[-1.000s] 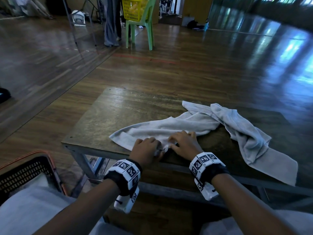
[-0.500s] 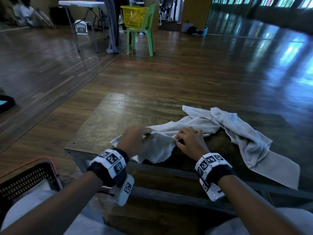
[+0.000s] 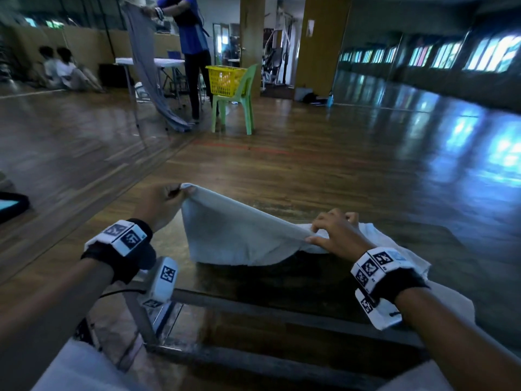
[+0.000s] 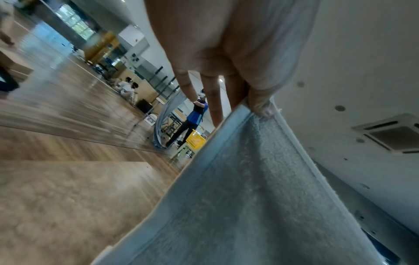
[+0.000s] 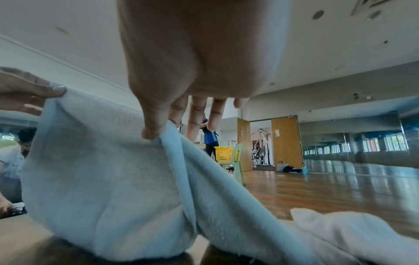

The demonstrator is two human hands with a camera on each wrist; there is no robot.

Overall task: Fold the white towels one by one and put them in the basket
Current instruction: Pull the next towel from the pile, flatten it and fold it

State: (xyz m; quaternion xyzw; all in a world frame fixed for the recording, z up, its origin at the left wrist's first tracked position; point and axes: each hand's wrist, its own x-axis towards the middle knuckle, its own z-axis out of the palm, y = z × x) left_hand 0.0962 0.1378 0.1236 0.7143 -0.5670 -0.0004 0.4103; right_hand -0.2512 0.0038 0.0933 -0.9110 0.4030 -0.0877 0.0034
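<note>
A white towel (image 3: 239,235) hangs stretched between my two hands above the dark wooden table (image 3: 282,280). My left hand (image 3: 163,200) pinches one corner high at the left; the left wrist view shows thumb and finger nipping the towel's (image 4: 249,188) hem. My right hand (image 3: 335,232) pinches the top edge lower at the right, with its other fingers spread. In the right wrist view the towel (image 5: 102,170) sags below my thumb. The rest of the towel trails over the table behind my right wrist. The task's basket is out of view.
The table's metal front rail (image 3: 282,309) runs just before my knees. Further back stand a green chair (image 3: 239,100) with a yellow basket (image 3: 224,80) on it, a person (image 3: 191,52) holding a grey cloth, and a white folding table (image 3: 152,62). Wooden floor surrounds the table.
Both hands have lifted the towel's edge off the table and moved apart, the left hand up and to the left. My head has tilted up, so the orange-rimmed basket at lower left has left the view.
</note>
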